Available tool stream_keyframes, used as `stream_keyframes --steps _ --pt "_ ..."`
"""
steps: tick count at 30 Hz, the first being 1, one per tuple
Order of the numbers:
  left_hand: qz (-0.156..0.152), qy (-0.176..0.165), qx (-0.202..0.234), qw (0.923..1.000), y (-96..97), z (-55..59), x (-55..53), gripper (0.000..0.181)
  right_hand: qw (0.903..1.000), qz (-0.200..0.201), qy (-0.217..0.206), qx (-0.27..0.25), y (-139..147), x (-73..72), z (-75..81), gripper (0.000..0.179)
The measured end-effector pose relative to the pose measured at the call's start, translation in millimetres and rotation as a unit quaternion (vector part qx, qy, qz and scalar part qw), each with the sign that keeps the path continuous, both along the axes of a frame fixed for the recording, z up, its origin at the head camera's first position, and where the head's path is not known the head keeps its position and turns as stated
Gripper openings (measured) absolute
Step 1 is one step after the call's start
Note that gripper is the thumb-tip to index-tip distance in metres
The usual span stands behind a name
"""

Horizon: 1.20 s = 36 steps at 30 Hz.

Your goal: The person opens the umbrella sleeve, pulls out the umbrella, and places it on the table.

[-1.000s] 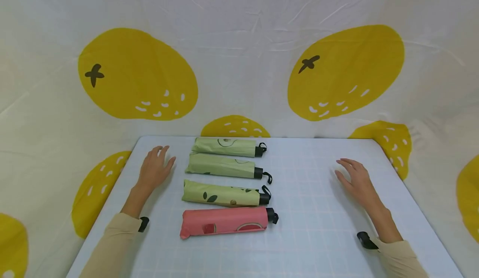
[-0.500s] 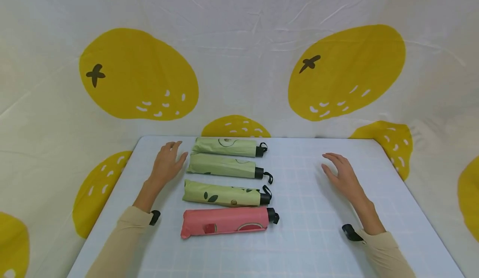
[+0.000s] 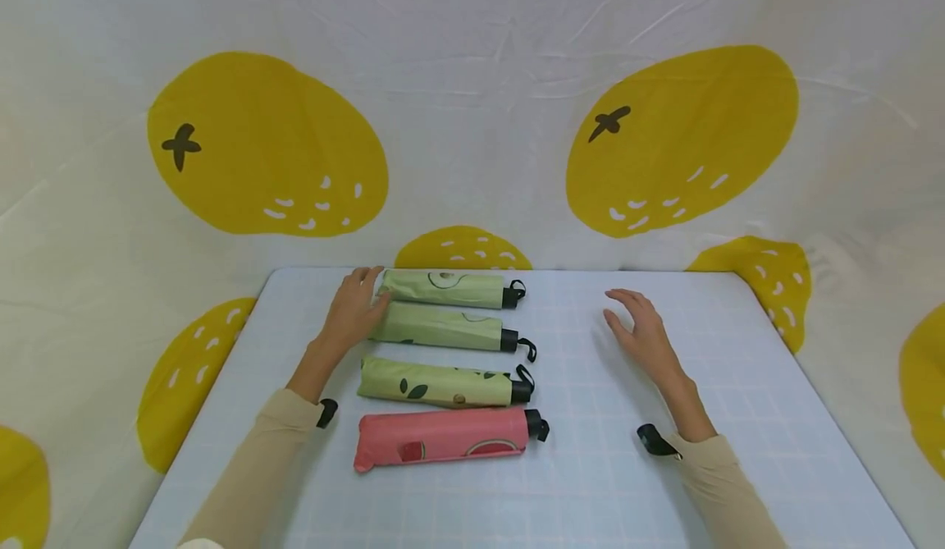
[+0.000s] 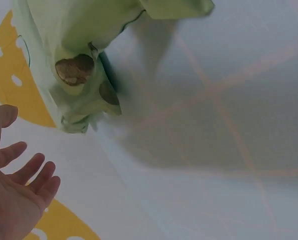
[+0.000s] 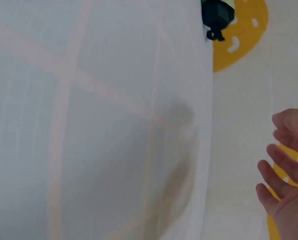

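Note:
Several folded umbrellas lie in a column on the table, their black handles pointing right. Farthest back is a green avocado-print umbrella [image 3: 458,290]. A second green umbrella [image 3: 439,327] lies just in front of it, then a yellow-green leaf-print umbrella [image 3: 435,382], then a red watermelon-print umbrella [image 3: 443,436]. My left hand [image 3: 354,307] is at the left ends of the two back umbrellas, fingers spread; in the left wrist view its fingers show apart from the green fabric. My right hand [image 3: 641,331] hovers right of the umbrellas, fingers loosely bent around nothing.
The white gridded table [image 3: 591,483] ends at a back edge close behind the farthest umbrella. A white cloth [image 3: 480,139] with large yellow fruit prints hangs behind and around it. Each wrist wears a black band [image 3: 653,441].
My left hand has moved right and away from me, up to the ends of the back umbrellas. My right hand has moved left and slightly farther back. The umbrellas stay where they were.

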State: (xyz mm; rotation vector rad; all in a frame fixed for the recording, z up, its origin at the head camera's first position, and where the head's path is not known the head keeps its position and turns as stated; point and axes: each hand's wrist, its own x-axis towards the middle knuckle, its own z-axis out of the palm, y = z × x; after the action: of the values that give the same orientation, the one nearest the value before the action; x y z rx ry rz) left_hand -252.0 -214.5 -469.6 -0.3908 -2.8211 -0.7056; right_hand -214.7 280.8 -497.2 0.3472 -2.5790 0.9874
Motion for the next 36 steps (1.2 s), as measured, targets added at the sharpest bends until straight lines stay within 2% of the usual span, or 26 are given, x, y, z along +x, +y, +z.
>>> stream_keyframes --steps 6,13,23,28,36 --pt "-0.006 -0.017 0.005 0.9998 18.8 -2.7 -7.8 0.056 0.9997 0.010 0.011 -0.018 -15.6 -6.6 -2.5 0.033" --pt "-0.032 -0.008 -0.002 0.9994 39.2 -2.5 -11.8 0.054 0.9985 0.022 0.016 -0.047 -32.3 -13.4 -4.8 0.034" --pt "-0.060 -0.002 0.004 0.9982 63.8 2.6 -21.4 0.052 0.9960 0.026 -0.044 -0.074 -60.0 -29.4 -2.7 0.040" --pt "-0.066 -0.014 -0.005 0.9977 76.4 2.1 -26.2 0.054 0.9931 0.028 -0.083 -0.079 -72.9 -35.6 -0.2 0.041" --pt "-0.082 -0.045 -0.019 0.9955 94.7 -5.5 -32.7 0.053 0.9868 0.050 -0.112 -0.106 -91.7 -44.4 -3.2 0.041"
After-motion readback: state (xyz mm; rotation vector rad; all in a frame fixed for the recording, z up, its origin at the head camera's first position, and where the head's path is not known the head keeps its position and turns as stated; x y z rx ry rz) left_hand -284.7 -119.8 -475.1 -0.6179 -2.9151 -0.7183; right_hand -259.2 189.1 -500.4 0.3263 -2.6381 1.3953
